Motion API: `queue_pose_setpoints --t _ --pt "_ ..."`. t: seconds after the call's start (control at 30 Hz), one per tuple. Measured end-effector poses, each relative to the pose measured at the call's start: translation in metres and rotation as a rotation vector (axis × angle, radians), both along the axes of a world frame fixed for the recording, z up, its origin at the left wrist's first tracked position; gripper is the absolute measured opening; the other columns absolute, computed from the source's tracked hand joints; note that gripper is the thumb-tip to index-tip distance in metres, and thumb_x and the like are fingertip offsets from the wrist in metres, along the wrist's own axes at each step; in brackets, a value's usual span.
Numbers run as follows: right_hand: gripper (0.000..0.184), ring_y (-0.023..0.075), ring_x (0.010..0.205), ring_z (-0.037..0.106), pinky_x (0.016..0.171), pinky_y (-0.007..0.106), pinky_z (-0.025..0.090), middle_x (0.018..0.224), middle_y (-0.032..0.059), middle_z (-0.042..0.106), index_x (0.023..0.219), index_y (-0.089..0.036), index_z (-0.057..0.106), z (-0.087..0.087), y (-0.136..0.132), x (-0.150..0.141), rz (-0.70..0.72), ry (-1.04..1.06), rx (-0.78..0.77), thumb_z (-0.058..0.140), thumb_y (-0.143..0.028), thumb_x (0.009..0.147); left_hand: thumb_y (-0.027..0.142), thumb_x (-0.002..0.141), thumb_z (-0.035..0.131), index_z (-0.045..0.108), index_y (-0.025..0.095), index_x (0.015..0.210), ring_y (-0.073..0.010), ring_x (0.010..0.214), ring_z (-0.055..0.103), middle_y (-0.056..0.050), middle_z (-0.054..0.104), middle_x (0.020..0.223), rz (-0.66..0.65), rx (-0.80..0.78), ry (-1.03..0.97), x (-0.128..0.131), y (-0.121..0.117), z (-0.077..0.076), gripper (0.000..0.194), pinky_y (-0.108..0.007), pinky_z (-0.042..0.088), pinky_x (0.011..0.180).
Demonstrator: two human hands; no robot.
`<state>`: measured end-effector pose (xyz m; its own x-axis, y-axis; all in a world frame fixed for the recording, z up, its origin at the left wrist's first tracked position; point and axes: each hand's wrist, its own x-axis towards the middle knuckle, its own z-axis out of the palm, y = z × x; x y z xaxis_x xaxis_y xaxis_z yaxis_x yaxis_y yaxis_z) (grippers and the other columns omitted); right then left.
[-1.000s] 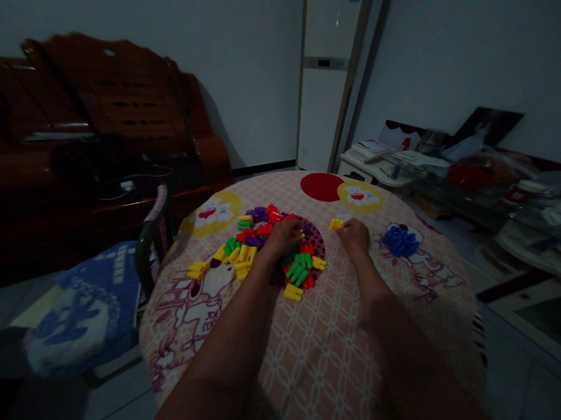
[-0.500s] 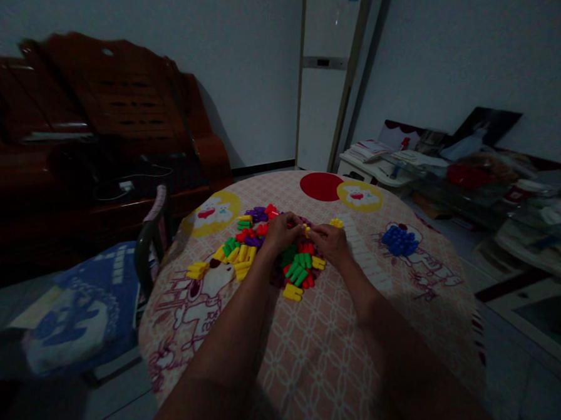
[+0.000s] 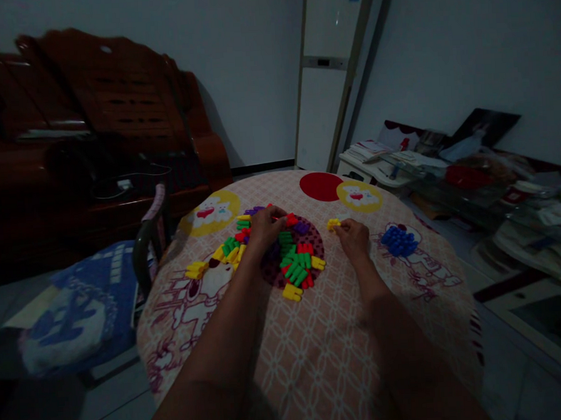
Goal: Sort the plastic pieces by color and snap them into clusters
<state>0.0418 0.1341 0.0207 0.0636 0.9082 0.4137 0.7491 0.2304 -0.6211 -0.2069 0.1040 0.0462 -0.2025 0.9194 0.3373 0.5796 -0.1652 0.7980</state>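
Note:
My left hand (image 3: 265,229) is over the pile of plastic building blocks, its thumb and forefinger apart; I see nothing held in it. Beside its fingertips lie a red block (image 3: 291,220) and a purple block (image 3: 302,227). Off to the right of the pile, my right hand (image 3: 354,236) pinches at yellow blocks (image 3: 332,224) low over the tablecloth. Green blocks (image 3: 297,268) lie in the near part of the pile, with a loose yellow block (image 3: 292,291) in front. The left palm hides some pieces.
A cluster of blue blocks (image 3: 399,241) sits on the right of the round, cloth-covered table (image 3: 316,358). More yellow blocks (image 3: 196,269) lie at the left. A chair with a blue cushion (image 3: 88,308) stands left, and a cluttered glass table (image 3: 477,193) is on the right.
My hands have moved apart from where they met over the pile. The right went rightward with a yellow block to the yellow one lying there; the left shifted slightly left, away from it.

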Motion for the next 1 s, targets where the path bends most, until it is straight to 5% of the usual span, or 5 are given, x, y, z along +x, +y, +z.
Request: queue_pose_setpoints --t 0.43,0.53,0.63,0.77,1.0 --pt "0.018 0.0229 0.079 0.068 0.071 0.029 0.044 0.084 0.0105 0.075 0.093 -0.016 0.069 -0.004 0.002 0.002 -0.074 -0.111 -0.004 0.066 -0.029 0.082 0.023 0.071 0.064 0.074 0.015 0.088 -0.0154 0.063 0.065 -0.004 0.073 0.072 0.226 -0.081 0.036 -0.078 -0.024 0.017 0.021 -0.022 0.047 0.058" --pt "0.022 0.0245 0.079 0.067 0.072 0.03 0.042 0.083 0.011 0.073 0.095 -0.016 0.067 0.0 -0.003 -0.001 -0.102 -0.098 0.066 0.063 -0.035 0.085 0.023 0.067 0.068 0.075 0.018 0.078 -0.0141 0.057 0.062 -0.002 0.069 0.063 0.187 -0.151 0.15 -0.095 -0.034 0.022 0.014 -0.02 0.042 0.052" --pt "0.021 0.0234 0.076 0.066 0.071 0.03 0.04 0.081 0.0102 0.073 0.089 -0.018 0.066 0.0 -0.007 -0.005 -0.081 -0.096 0.105 0.058 -0.037 0.088 0.024 0.056 0.077 0.076 0.021 0.07 -0.0138 0.055 0.061 0.0 0.069 0.061 0.008 -0.306 0.255 -0.107 -0.042 0.028 0.014 -0.019 0.039 0.049" --pt "0.021 0.0213 0.074 0.064 0.069 0.028 0.039 0.08 0.0088 0.072 0.085 -0.019 0.066 -0.004 -0.008 -0.007 -0.043 -0.104 0.13 0.053 -0.035 0.09 0.022 0.048 0.081 0.076 0.024 0.069 -0.0146 0.053 0.061 0.001 0.071 0.064 -0.14 -0.449 0.293 -0.103 -0.043 0.027 0.022 -0.02 0.039 0.047" --pt "0.022 0.0203 0.073 0.064 0.067 0.027 0.04 0.078 0.0083 0.072 0.085 -0.018 0.067 -0.003 -0.008 -0.008 -0.029 -0.071 0.139 0.053 -0.034 0.09 0.01 0.046 0.075 0.072 0.022 0.065 -0.0146 0.053 0.059 0.002 0.067 0.059 -0.115 -0.493 0.392 -0.079 -0.035 0.025 0.023 -0.021 0.039 0.049"
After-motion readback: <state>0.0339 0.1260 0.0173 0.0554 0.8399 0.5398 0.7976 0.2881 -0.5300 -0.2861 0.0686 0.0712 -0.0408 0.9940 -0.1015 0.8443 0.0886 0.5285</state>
